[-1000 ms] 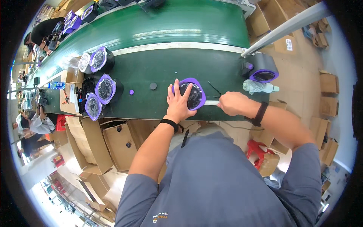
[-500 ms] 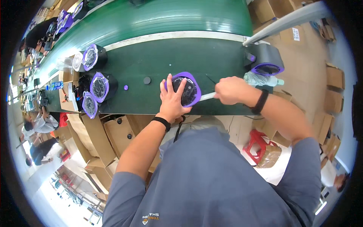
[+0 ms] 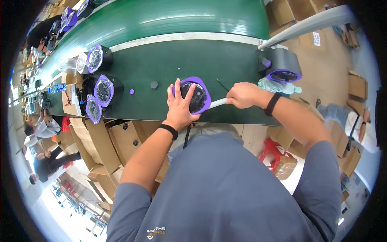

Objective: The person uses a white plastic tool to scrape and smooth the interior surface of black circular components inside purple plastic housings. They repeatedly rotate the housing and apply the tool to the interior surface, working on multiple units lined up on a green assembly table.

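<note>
My left hand (image 3: 180, 105) is spread over a purple-rimmed black round-faced unit (image 3: 198, 99), its fingers on the face and its thumb along the near edge, gripping it. A pale, straight bar (image 3: 218, 103) runs from the unit's right edge to my right hand (image 3: 243, 95), whose fingers are closed round its end. Whether the bar is joined to the unit, I cannot tell. A thin dark rod (image 3: 222, 84) shows just beyond the right hand; whether the hand touches it is unclear. Left of the unit, a dark round knob-like piece (image 3: 154, 84) and a small purple piece (image 3: 132, 92) lie on the green tabletop (image 3: 139, 68).
Similar purple-rimmed units (image 3: 104, 90) stand at the left. Another dark unit (image 3: 284, 64) and a clear plastic bottle (image 3: 278, 85) sit at the right, near a slanting grey pole (image 3: 302, 27). A green conveyor belt (image 3: 193, 18) runs beyond. Open cardboard boxes (image 3: 94, 141) and a red stool (image 3: 271, 151) stand below.
My hands and the unit have shifted slightly left in the picture, as has most of the bench. A person has come further into view at the right edge. Both hands keep their hold.
</note>
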The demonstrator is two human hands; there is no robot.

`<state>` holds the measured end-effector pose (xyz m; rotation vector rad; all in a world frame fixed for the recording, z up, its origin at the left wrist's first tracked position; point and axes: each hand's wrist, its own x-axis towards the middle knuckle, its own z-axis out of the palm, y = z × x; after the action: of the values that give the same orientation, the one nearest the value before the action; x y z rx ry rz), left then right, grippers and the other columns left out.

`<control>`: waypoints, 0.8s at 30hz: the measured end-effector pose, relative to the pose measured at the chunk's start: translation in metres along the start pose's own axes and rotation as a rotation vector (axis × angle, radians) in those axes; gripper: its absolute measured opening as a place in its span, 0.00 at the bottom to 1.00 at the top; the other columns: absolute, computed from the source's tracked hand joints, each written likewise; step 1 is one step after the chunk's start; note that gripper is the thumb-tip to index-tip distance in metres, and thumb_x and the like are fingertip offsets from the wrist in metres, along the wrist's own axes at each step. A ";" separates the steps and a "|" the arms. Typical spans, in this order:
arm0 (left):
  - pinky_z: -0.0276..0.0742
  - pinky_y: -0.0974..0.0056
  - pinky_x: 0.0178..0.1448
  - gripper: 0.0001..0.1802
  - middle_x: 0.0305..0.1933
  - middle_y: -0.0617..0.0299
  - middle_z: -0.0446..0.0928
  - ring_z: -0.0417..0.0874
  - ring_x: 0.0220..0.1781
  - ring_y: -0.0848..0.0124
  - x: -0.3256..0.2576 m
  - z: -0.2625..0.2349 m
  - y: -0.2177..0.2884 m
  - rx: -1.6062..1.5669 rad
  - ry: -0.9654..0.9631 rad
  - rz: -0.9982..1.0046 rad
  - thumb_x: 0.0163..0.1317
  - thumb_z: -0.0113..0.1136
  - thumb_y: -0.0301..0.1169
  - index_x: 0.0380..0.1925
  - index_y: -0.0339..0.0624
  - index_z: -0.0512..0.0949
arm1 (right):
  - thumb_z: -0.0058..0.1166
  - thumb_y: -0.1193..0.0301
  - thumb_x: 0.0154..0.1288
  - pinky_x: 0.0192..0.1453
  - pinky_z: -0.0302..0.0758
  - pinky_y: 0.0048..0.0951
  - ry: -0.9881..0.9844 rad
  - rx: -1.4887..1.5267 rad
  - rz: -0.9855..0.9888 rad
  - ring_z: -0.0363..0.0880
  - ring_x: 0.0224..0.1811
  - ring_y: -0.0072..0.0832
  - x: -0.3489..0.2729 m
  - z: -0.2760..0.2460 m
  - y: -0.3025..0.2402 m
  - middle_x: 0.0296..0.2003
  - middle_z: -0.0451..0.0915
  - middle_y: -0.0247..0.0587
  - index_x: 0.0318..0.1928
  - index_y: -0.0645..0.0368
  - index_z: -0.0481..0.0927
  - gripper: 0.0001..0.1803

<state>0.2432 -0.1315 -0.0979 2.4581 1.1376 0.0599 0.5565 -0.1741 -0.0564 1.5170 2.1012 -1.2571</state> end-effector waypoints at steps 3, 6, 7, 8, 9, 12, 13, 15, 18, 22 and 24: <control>0.63 0.24 0.79 0.68 0.87 0.33 0.44 0.51 0.81 0.22 -0.005 -0.008 0.004 -0.004 -0.037 -0.049 0.34 0.87 0.46 0.83 0.66 0.65 | 0.62 0.57 0.74 0.52 0.86 0.55 -0.120 -0.065 0.189 0.91 0.50 0.55 -0.009 -0.039 -0.055 0.44 0.92 0.52 0.49 0.55 0.93 0.17; 0.64 0.24 0.79 0.68 0.87 0.33 0.44 0.51 0.81 0.22 0.000 -0.006 0.004 -0.016 -0.018 -0.020 0.34 0.87 0.46 0.83 0.65 0.64 | 0.60 0.70 0.66 0.55 0.88 0.54 -0.110 0.080 0.316 0.91 0.54 0.56 -0.016 -0.026 -0.081 0.49 0.91 0.59 0.52 0.62 0.91 0.17; 0.64 0.24 0.79 0.69 0.87 0.33 0.44 0.51 0.81 0.22 0.000 -0.005 0.004 -0.012 -0.006 -0.011 0.34 0.87 0.46 0.83 0.65 0.64 | 0.59 0.72 0.65 0.56 0.87 0.54 -0.105 0.119 0.329 0.91 0.53 0.56 -0.013 -0.019 -0.084 0.49 0.91 0.60 0.52 0.63 0.91 0.18; 0.64 0.24 0.78 0.69 0.87 0.33 0.44 0.51 0.81 0.22 0.000 -0.003 0.003 -0.007 0.007 -0.003 0.34 0.87 0.46 0.83 0.65 0.64 | 0.58 0.72 0.64 0.56 0.87 0.55 -0.089 0.163 0.307 0.92 0.52 0.58 -0.013 -0.014 -0.081 0.47 0.91 0.61 0.50 0.66 0.91 0.17; 0.65 0.24 0.78 0.69 0.87 0.33 0.44 0.51 0.81 0.22 -0.001 -0.002 0.002 -0.002 0.019 0.003 0.34 0.87 0.46 0.83 0.66 0.64 | 0.59 0.71 0.65 0.55 0.87 0.55 -0.067 0.188 0.309 0.92 0.50 0.59 -0.014 -0.010 -0.079 0.45 0.91 0.62 0.49 0.66 0.91 0.17; 0.65 0.24 0.78 0.70 0.87 0.34 0.44 0.51 0.81 0.22 -0.002 -0.005 0.005 0.007 -0.022 -0.036 0.34 0.87 0.45 0.84 0.66 0.64 | 0.59 0.66 0.70 0.54 0.86 0.56 0.008 0.225 0.302 0.91 0.47 0.61 -0.022 -0.003 -0.078 0.41 0.90 0.63 0.46 0.65 0.92 0.16; 0.66 0.24 0.77 0.70 0.87 0.34 0.44 0.51 0.82 0.22 -0.001 -0.005 0.006 0.001 -0.017 -0.034 0.34 0.88 0.45 0.83 0.67 0.64 | 0.59 0.64 0.72 0.53 0.86 0.57 0.041 0.215 0.295 0.91 0.46 0.61 -0.025 0.006 -0.072 0.39 0.90 0.62 0.45 0.63 0.92 0.16; 0.68 0.25 0.75 0.69 0.88 0.36 0.43 0.50 0.83 0.23 -0.002 -0.004 0.006 -0.003 -0.009 -0.038 0.33 0.88 0.45 0.83 0.69 0.65 | 0.59 0.60 0.74 0.51 0.85 0.58 0.082 0.182 0.224 0.90 0.44 0.61 -0.026 0.017 -0.054 0.36 0.90 0.61 0.44 0.60 0.92 0.16; 0.68 0.24 0.75 0.70 0.88 0.36 0.43 0.50 0.83 0.23 0.002 -0.004 0.002 -0.004 -0.029 0.006 0.33 0.89 0.45 0.83 0.70 0.64 | 0.57 0.57 0.77 0.48 0.83 0.61 0.180 0.101 -0.017 0.88 0.40 0.59 -0.010 0.038 -0.004 0.31 0.88 0.55 0.41 0.53 0.92 0.16; 0.67 0.23 0.75 0.71 0.88 0.36 0.43 0.50 0.83 0.23 0.001 -0.004 -0.001 -0.001 -0.031 0.004 0.33 0.89 0.46 0.83 0.70 0.64 | 0.58 0.57 0.77 0.47 0.83 0.60 0.143 -0.008 -0.058 0.88 0.40 0.58 -0.006 0.023 -0.003 0.31 0.88 0.53 0.39 0.54 0.92 0.17; 0.67 0.24 0.76 0.70 0.88 0.37 0.43 0.50 0.83 0.24 0.001 -0.003 -0.001 0.016 -0.040 -0.003 0.33 0.89 0.46 0.83 0.70 0.63 | 0.58 0.58 0.76 0.48 0.84 0.59 0.128 -0.046 -0.047 0.89 0.41 0.58 -0.007 0.018 -0.008 0.33 0.89 0.54 0.40 0.53 0.92 0.16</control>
<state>0.2423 -0.1293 -0.0958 2.4606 1.1287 -0.0001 0.5475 -0.1928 -0.0587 1.5751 2.2420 -1.1467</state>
